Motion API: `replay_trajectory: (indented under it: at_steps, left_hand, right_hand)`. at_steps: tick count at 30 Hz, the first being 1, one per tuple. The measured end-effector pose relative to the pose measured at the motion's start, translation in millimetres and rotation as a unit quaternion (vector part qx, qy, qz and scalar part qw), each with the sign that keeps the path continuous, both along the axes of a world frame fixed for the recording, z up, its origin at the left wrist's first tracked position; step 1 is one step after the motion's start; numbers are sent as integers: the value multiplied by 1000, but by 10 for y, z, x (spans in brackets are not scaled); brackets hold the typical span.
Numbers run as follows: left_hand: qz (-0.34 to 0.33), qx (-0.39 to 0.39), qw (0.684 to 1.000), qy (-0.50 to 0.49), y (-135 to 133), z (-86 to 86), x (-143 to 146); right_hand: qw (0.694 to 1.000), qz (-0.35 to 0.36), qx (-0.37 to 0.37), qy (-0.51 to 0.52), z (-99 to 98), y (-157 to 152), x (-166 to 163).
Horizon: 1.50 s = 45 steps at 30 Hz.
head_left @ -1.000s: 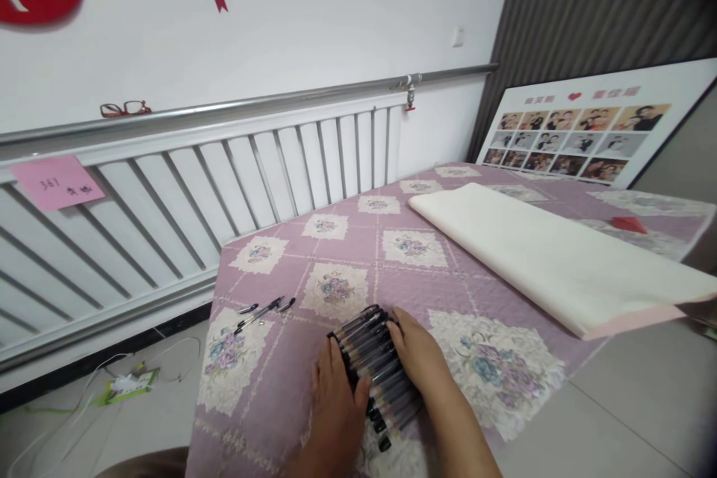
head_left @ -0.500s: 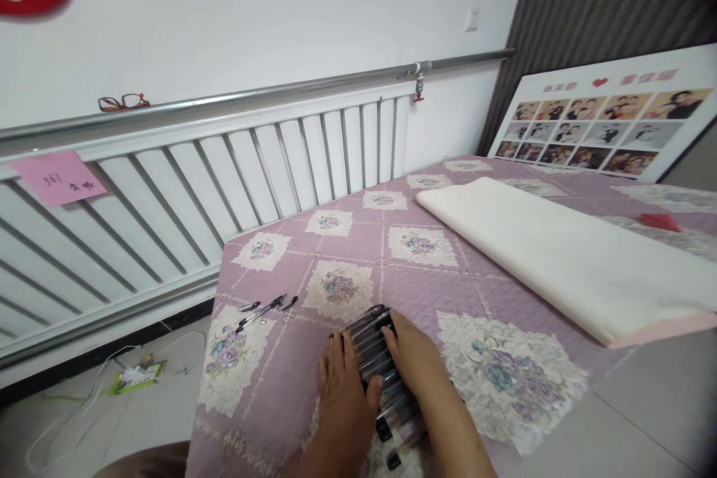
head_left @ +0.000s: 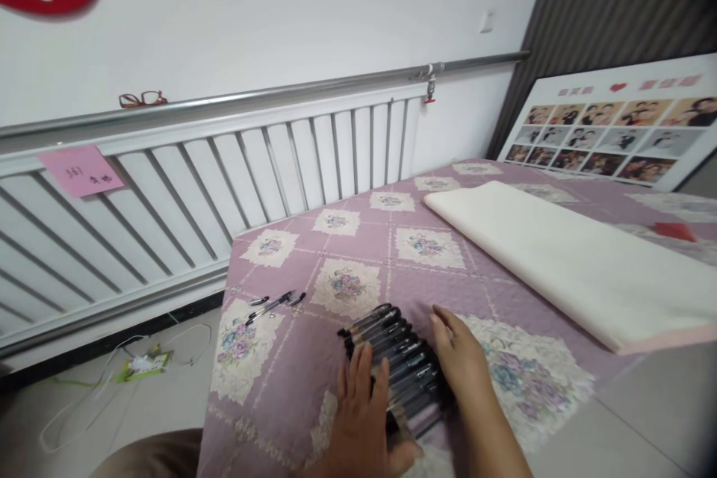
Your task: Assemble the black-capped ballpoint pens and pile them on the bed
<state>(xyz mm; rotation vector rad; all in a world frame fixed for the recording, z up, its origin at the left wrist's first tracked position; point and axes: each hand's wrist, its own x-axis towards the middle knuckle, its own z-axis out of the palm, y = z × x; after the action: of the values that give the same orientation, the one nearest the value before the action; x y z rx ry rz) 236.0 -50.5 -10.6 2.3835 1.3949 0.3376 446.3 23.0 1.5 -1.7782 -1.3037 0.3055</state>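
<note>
Several black-capped clear pens (head_left: 406, 358) lie side by side in a row on the purple floral tablecloth (head_left: 296, 358). My left hand (head_left: 364, 411) rests at the left ends of the row, its fingers stretched out and the thumb apart. At the capped right ends is my right hand (head_left: 462, 355), its fingers extended along the row's edge; its palm side is hidden. Further left, a disassembled pen (head_left: 270, 308) lies with loose black caps (head_left: 296, 299) beside it.
A folded cream cloth (head_left: 560, 261) lies across the table's right side. Behind the table is a white radiator (head_left: 280, 164) bearing a pink note (head_left: 81, 170); glasses (head_left: 143, 99) sit on its pipe. A photo board (head_left: 610, 127) leans at back right. A power strip (head_left: 146, 364) is on the floor.
My right hand has moved right, off the top of the pens, and now lies along their capped ends. My left hand has slid slightly toward me. More of the pens shows.
</note>
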Motion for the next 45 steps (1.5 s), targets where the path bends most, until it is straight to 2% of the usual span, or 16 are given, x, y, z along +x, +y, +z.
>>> replay_trajectory:
  at_steps: [3, 8, 16, 23, 28, 32, 37, 41, 45]
  left_hand:
    - [-30, -8, 1000, 5, -40, 2, 20]
    - [-41, -8, 999, 15, -62, 39, 64]
    - [-5, 0, 1000, 21, -75, 5, 96]
    - [24, -4, 1000, 18, -27, -64, 106]
    - [26, -18, 999, -2, -8, -73, 93]
    - [19, -38, 999, -27, 7, -29, 82]
    - [28, -58, 996, -65, -29, 77, 71]
    - [54, -12, 993, -103, -1, 3, -82]
    - [136, 76, 981, -111, 303, -142, -546]
  right_hand:
    - [998, -23, -12, 55, -12, -92, 136]
    - [992, -47, -18, 116, -125, -281, 230]
    - [982, -37, 10, 186, -200, -365, -8]
    - [975, -48, 68, 206, -178, -264, -100]
    - [976, -55, 47, 203, -193, -241, -49]
    - [978, -66, 32, 197, -172, -237, 3]
    - [980, -77, 34, 180, -50, -223, -59]
    - [981, -81, 41, 173, 41, -190, -155]
    - [981, -88, 56, 162, 91, -167, -247]
